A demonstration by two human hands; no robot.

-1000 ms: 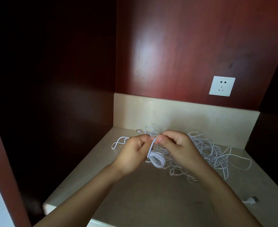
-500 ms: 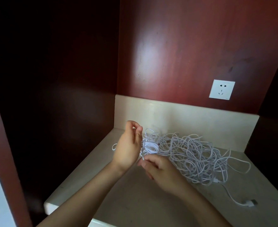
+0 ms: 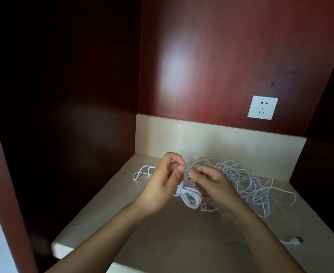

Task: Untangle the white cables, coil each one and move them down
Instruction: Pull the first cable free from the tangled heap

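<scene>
A tangle of thin white cables (image 3: 241, 182) lies on the beige counter (image 3: 162, 239), toward its back right. My left hand (image 3: 162, 186) holds a small coil of white cable (image 3: 189, 198) that hangs below its palm, fingers curled round the strands. My right hand (image 3: 211, 184) is just right of it, thumb and fingers pinching a strand at the top of the coil. A loose loop of cable (image 3: 142, 172) trails out to the left of my left hand. One cable end with a USB plug (image 3: 297, 240) lies at the front right.
Dark red wood panels close the niche at the left, back and right. A white wall socket (image 3: 262, 107) sits on the back panel above the beige upstand (image 3: 221, 138). The counter's front edge (image 3: 67, 251) is near my forearms.
My right hand rose from below the coil and came up beside my left hand to pinch a strand. The coil now hangs lower under my left hand.
</scene>
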